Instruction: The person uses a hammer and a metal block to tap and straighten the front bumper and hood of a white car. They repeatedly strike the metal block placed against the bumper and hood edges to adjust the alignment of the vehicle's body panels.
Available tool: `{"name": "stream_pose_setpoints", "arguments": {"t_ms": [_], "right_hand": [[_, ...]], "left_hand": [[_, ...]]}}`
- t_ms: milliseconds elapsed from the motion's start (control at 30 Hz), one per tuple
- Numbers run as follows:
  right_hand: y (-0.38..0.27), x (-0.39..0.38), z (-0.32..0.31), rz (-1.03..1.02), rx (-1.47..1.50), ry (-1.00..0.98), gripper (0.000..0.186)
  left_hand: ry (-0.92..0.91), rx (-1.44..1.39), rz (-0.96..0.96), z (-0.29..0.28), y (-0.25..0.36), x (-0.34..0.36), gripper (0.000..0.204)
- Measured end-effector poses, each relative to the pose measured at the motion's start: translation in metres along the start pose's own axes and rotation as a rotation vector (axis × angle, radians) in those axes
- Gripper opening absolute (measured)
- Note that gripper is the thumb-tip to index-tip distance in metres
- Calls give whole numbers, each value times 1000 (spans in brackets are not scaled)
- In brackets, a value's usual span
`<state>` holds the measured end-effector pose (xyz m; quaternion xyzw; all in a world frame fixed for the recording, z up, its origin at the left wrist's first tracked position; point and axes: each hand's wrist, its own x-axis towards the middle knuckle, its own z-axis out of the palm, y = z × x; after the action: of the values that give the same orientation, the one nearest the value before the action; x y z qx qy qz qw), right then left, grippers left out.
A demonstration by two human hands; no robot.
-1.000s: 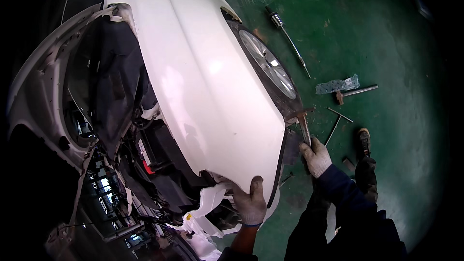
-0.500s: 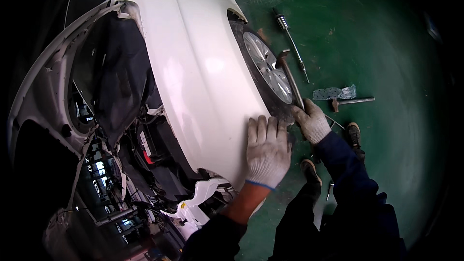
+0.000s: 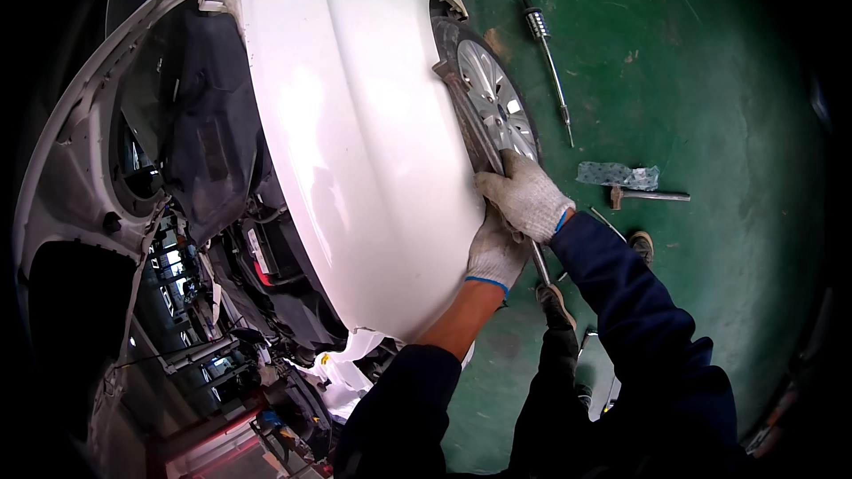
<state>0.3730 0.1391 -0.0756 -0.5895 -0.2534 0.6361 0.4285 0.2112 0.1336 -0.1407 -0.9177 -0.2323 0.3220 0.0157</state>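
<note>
fender (image 3: 373, 151) at 11 o'clock of hands | left hand (image 3: 495, 253) flat on its rear edge, grasping nothing | right hand (image 3: 525, 195) clenched on pry bar (image 3: 479, 129) by wheel (image 3: 497, 106) | advice: lever gently, brace panel

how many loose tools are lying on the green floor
2 clearly: a long ratchet extension bar beside the wheel, and a hammer-like tool by a crumpled rag. More may be hidden near the person's shoes.

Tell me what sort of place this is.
Probably a car repair workshop: a white car with its front stripped open, long hand tools lying on a green painted floor, and gloved hands at the front wheel.
</note>
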Motion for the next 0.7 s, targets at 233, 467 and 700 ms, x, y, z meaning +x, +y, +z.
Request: {"name": "stream_pose_setpoints", "arguments": {"t_ms": [233,467,700], "right_hand": [[-6,-6,-42,-115,397,367,31],[17,5,24,-29,18,99,26],[9,4,-37,-29,238,218,28]], "left_hand": [[-33,258,71,-17,-2,-10,50],[316,-1096,-35,48,11,8,51],[74,175,122,-15,-3,-8,46]]}}
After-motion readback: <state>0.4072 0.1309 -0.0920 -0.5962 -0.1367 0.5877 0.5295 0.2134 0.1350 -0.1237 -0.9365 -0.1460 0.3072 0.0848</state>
